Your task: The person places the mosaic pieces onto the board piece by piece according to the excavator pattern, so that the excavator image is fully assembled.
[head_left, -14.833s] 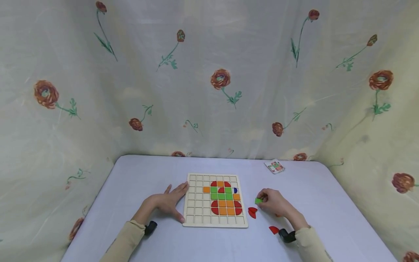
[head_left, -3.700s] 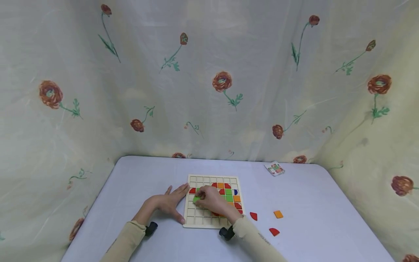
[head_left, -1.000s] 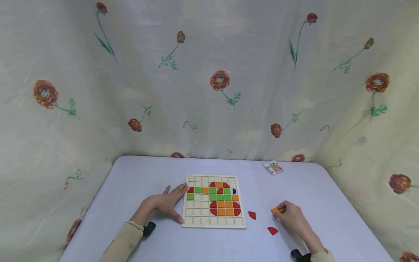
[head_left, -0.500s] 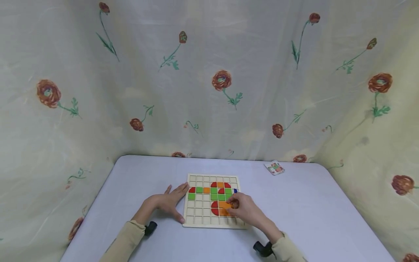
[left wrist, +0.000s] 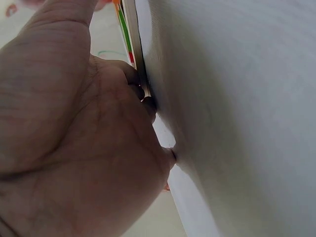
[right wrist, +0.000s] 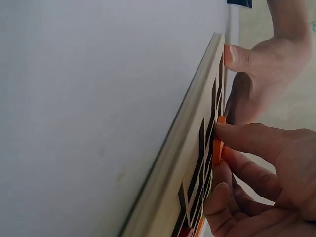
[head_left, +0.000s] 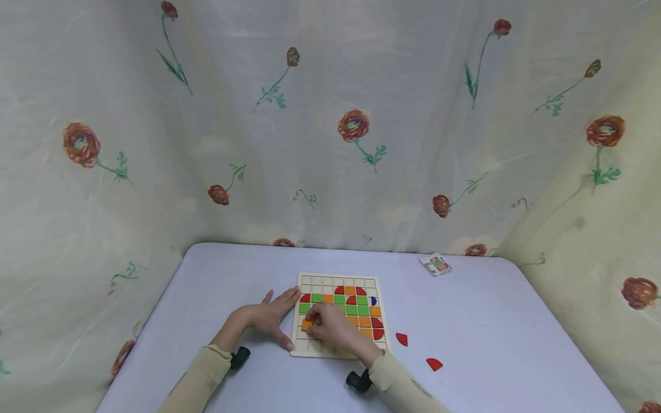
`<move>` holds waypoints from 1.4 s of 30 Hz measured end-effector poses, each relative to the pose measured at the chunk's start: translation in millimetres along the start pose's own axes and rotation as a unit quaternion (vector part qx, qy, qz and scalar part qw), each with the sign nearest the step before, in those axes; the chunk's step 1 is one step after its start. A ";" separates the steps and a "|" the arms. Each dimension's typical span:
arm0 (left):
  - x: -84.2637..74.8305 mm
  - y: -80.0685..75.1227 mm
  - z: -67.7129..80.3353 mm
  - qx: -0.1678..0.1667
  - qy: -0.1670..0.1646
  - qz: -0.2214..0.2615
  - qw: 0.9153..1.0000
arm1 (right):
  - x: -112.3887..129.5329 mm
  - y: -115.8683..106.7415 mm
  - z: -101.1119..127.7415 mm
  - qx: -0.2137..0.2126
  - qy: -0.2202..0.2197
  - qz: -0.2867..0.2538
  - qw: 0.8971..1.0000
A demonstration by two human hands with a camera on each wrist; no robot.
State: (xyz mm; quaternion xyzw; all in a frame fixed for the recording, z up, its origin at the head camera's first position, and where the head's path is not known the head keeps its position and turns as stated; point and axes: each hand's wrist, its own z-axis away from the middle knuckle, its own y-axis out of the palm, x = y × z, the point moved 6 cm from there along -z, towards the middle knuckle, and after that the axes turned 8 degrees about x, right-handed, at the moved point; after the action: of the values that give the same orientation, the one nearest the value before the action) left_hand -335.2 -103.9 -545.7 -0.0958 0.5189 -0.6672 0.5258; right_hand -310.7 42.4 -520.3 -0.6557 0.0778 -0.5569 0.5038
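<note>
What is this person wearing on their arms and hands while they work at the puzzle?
Both hands are bare: the left hand and the right hand wear no gloves or rings that show. Each arm has a long, pale beige sleeve ending at the wrist. A small black device sits at each wrist.

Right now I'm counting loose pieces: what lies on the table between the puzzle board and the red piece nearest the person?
Head view: another red piece lies between the puzzle board and the nearest red piece.

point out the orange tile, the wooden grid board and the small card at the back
orange tile [head_left: 307, 324], head view, its top face.
wooden grid board [head_left: 341, 277], head view, far rim.
small card [head_left: 436, 264], head view, its middle.
</note>
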 end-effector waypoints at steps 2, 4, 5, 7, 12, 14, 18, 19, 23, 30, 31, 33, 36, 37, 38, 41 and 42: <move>-0.1 -0.7 -0.4 0.001 0.002 0.000 1.000 | 0.2 -0.5 -4.0 -0.009 0.001 0.006 1.000; 0.2 -1.0 -0.4 0.003 0.003 -0.002 1.000 | 0.2 -1.6 -7.9 -0.016 0.002 0.008 1.000; 0.4 -1.0 -0.6 0.003 0.003 -0.002 1.000 | 0.0 -2.1 -9.7 -0.020 0.003 0.009 1.000; 0.3 -0.7 -0.8 0.004 0.005 -0.003 1.000 | 0.4 -2.9 -12.7 -0.022 0.001 0.013 1.000; -0.5 -0.2 -2.0 0.006 0.013 -0.007 1.000 | 2.0 -3.7 -17.0 -0.016 0.000 0.021 1.000; -0.3 -0.3 -2.6 0.007 0.011 -0.008 1.000 | 1.8 -3.6 -18.2 -0.013 -0.001 0.026 1.000; -0.3 -0.7 -3.1 0.007 0.005 -0.011 1.000 | 1.1 -3.1 -18.3 -0.011 -0.002 0.031 0.999; -0.7 -0.8 -3.0 0.007 0.005 -0.010 1.000 | 1.0 -3.2 -17.8 -0.011 -0.002 0.030 0.999; -3.1 -0.7 -2.3 0.005 0.008 -0.005 1.000 | 0.3 -6.2 -10.0 -0.023 -0.010 0.007 1.000; -3.6 -0.3 -2.0 -0.001 -0.005 -0.008 1.000 | -11.9 -26.0 32.1 -0.039 -0.014 -0.029 0.999; -3.4 -0.2 -1.8 -0.001 -0.008 -0.008 1.000 | -16.1 -30.1 39.7 -0.040 -0.002 -0.029 0.999; -3.3 -0.2 -1.5 -0.002 -0.011 -0.008 1.000 | -26.0 -38.2 54.2 -0.042 0.020 -0.020 0.999; -3.2 -0.3 -0.7 -0.003 -0.013 -0.007 1.000 | -45.1 -48.6 73.4 -0.051 0.051 -0.009 0.997; -2.9 0.0 -0.8 -0.003 -0.013 -0.008 1.000 | -52.3 -52.0 79.4 -0.055 0.062 -0.008 0.997; -2.7 0.3 -0.9 -0.004 -0.013 -0.009 1.000 | -59.8 -55.5 85.1 -0.059 0.074 -0.008 0.995; -1.2 1.3 -1.0 -0.002 -0.014 -0.010 1.000 | -85.4 -64.8 102.5 -0.073 0.124 -0.013 0.989; -0.8 1.6 -1.0 -0.001 -0.014 -0.010 1.000 | -93.6 -67.8 108.2 -0.078 0.141 -0.014 0.987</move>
State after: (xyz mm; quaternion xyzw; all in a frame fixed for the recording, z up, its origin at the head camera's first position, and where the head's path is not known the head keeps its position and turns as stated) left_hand -334.6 -102.5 -547.1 -0.1111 0.5111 -0.6704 0.5263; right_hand -288.8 199.2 -516.8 -0.6088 0.1824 -0.6432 0.4270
